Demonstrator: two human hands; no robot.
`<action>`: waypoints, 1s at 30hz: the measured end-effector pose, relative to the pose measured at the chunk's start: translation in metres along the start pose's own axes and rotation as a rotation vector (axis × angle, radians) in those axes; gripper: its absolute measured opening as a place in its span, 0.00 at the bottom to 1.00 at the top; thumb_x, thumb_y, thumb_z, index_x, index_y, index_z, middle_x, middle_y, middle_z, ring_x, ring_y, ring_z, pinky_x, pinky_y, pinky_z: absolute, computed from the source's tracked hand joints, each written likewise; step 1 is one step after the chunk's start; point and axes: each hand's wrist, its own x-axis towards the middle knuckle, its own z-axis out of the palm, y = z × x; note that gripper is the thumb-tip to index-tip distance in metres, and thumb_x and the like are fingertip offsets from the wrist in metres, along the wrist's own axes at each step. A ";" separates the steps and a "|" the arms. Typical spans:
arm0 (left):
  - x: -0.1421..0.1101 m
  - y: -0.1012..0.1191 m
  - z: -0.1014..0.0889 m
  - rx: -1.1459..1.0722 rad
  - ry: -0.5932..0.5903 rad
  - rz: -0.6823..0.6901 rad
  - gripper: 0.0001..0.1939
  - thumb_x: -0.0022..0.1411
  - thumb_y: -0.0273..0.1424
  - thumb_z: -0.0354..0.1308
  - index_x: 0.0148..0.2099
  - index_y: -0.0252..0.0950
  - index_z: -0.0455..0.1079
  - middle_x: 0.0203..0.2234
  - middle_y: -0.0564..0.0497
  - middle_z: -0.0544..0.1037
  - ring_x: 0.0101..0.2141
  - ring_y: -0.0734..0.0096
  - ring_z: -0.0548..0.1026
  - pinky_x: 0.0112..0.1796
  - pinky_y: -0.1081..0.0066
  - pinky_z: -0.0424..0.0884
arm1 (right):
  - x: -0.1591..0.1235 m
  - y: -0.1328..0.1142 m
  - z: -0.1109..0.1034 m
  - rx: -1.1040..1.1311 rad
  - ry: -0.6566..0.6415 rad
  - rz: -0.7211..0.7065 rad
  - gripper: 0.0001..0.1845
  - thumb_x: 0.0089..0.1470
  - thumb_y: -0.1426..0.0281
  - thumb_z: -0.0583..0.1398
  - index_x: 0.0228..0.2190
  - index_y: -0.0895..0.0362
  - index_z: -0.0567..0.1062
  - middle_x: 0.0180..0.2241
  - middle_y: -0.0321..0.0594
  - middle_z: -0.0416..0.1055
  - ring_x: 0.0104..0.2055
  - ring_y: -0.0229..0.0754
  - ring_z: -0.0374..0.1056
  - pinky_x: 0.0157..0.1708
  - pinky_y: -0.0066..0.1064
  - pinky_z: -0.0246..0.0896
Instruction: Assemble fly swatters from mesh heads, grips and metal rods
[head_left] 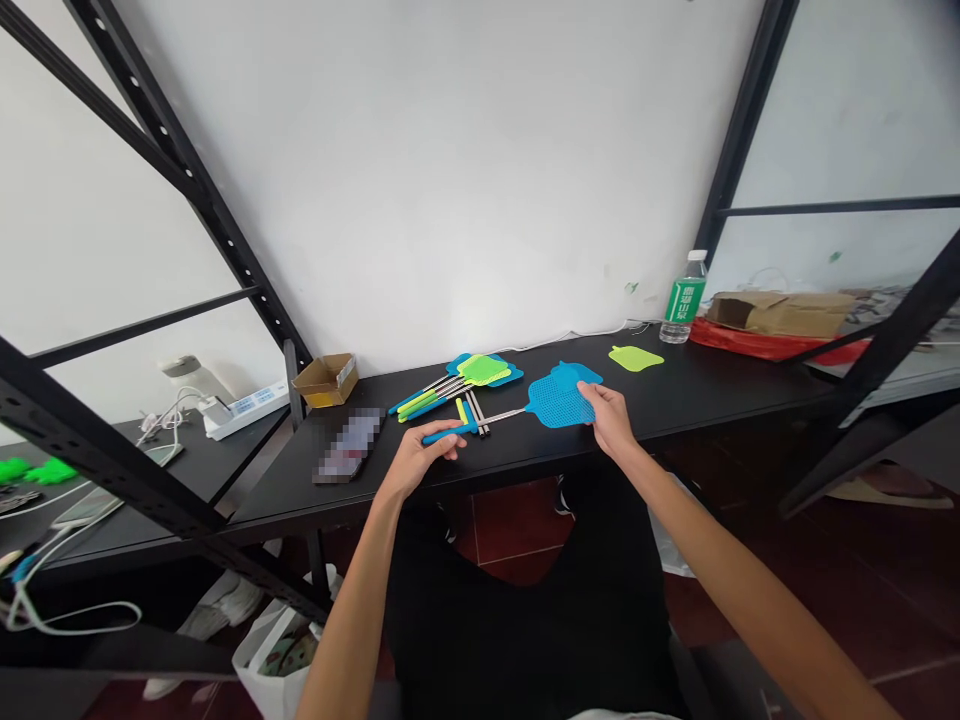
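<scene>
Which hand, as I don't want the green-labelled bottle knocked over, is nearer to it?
Right. The right hand, on the blue swatter head, is left of the bottle and nearer the camera; the left hand, on the swatter's handle, is much farther left.

The black table (675,396) bears a box (321,388), phone (349,446), piled fly swatters (483,370), rods (478,413), 1 lime swatter head (636,358) and a bottle (683,300).

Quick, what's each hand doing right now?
Left hand: closed, holding a blue fly swatter by its handle.
Right hand: closed, pinching the edge of the swatter's flat head.
</scene>
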 end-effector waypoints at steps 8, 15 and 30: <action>0.004 0.013 -0.016 0.477 0.112 0.156 0.13 0.50 0.29 0.70 0.41 0.40 0.82 0.27 0.48 0.81 0.29 0.61 0.76 0.31 0.72 0.69 | -0.002 -0.005 0.004 0.119 -0.005 0.063 0.23 0.53 0.50 0.62 0.20 0.55 0.68 0.18 0.32 0.57 0.19 0.34 0.52 0.18 0.29 0.49; 0.042 0.003 -0.059 0.728 0.573 0.287 0.09 0.55 0.33 0.64 0.40 0.39 0.81 0.25 0.48 0.80 0.28 0.60 0.74 0.36 0.71 0.65 | 0.000 -0.003 0.005 0.172 -0.012 0.068 0.18 0.56 0.54 0.60 0.33 0.57 0.79 0.24 0.36 0.66 0.18 0.32 0.54 0.17 0.27 0.46; 0.084 -0.020 -0.070 1.423 0.359 0.128 0.20 0.68 0.37 0.48 0.53 0.39 0.77 0.49 0.46 0.79 0.49 0.54 0.75 0.49 0.64 0.69 | -0.003 -0.008 0.006 0.131 -0.018 0.023 0.18 0.57 0.54 0.59 0.32 0.57 0.79 0.23 0.35 0.67 0.18 0.31 0.54 0.18 0.28 0.47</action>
